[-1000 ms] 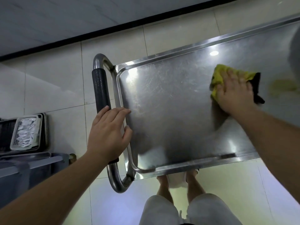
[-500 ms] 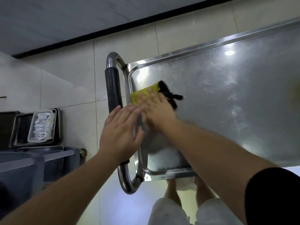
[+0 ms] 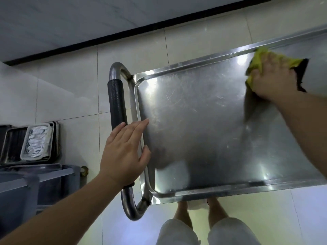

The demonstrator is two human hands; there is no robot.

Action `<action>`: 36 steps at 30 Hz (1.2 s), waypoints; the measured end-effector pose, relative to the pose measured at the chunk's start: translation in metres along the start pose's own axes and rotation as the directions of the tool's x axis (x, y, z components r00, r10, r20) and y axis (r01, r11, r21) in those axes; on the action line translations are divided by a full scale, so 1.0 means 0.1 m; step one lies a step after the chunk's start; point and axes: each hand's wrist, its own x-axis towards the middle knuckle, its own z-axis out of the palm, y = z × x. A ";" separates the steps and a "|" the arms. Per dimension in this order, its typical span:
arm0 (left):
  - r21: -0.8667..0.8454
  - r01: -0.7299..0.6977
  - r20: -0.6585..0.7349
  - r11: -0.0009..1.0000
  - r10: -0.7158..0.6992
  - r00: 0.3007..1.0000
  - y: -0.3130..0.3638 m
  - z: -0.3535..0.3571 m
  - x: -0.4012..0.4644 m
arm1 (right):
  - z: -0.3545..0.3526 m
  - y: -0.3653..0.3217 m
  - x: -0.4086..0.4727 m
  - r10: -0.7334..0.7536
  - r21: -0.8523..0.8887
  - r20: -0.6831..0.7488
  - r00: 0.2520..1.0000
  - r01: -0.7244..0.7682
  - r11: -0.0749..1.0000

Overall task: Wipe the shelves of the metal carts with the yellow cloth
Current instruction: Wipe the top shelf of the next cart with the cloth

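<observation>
Fingers of your right hand (image 3: 270,80) lie close together, flat on the yellow cloth (image 3: 256,66), pressing it onto the top shelf (image 3: 194,129) of the metal cart; the cloth bunches out past your fingertips, touching the shelf's far rim. Your left hand (image 3: 123,152) rests on the black grip of the cart handle (image 3: 115,101), its fingers straight and side by side, the tips reaching over the shelf's near rim, thumb spread apart from them.
</observation>
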 end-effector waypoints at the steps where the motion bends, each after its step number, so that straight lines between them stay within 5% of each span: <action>1: 0.002 -0.003 -0.004 1.000 0.003 1.000 0.00 0.00 0.00 | -0.08 0.15 0.08 0.068 0.027 0.027 0.997 -0.069 0.997; 7: 0.001 -0.010 -0.016 1.000 0.010 1.000 -0.01 0.00 0.00 | -0.08 -0.27 0.13 0.189 0.127 0.021 0.982 -0.190 0.973; 12: -0.011 -0.023 -0.027 1.000 0.023 0.999 -0.03 0.01 0.01 | 0.31 -1.63 -0.16 -0.225 0.015 0.087 0.971 0.225 0.974; 19: -0.012 -0.029 -0.051 1.000 0.028 0.998 -0.03 0.01 0.01 | 0.85 -2.89 -0.90 -0.696 -0.021 0.240 0.677 0.720 0.693; 23: -0.014 -0.021 -0.045 1.000 0.021 0.999 -0.03 0.01 0.01 | 0.87 -2.80 -0.87 -0.723 -0.023 0.237 0.649 0.748 0.664; 28: 0.009 -0.016 -0.046 1.000 0.016 0.999 -0.03 0.00 0.02 | 0.81 -2.29 -0.83 -0.635 -0.034 0.193 0.748 0.652 0.758; 36: 0.075 -0.004 -0.057 0.997 0.008 0.998 0.01 -0.01 0.01 | 1.18 -1.30 -2.12 -0.779 0.038 0.247 0.577 0.797 0.603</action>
